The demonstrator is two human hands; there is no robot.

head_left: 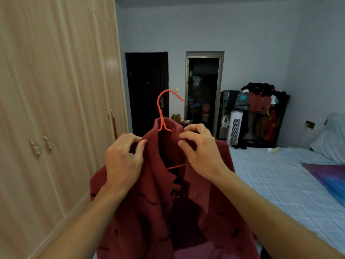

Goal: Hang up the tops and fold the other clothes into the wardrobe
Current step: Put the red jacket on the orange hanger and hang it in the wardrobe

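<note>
Red coat [153, 202], centre near, on orange hanger [162, 111]. Left hand [122, 161] and right hand [200, 152] pinch collar. Square shoulders evenly before hanging; wardrobe [56, 90] left, doors closed.

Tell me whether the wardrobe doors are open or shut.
Shut. The wardrobe doors lie flush, their paired handles side by side, no interior showing. The left hand and right hand grip the red coat.
</note>
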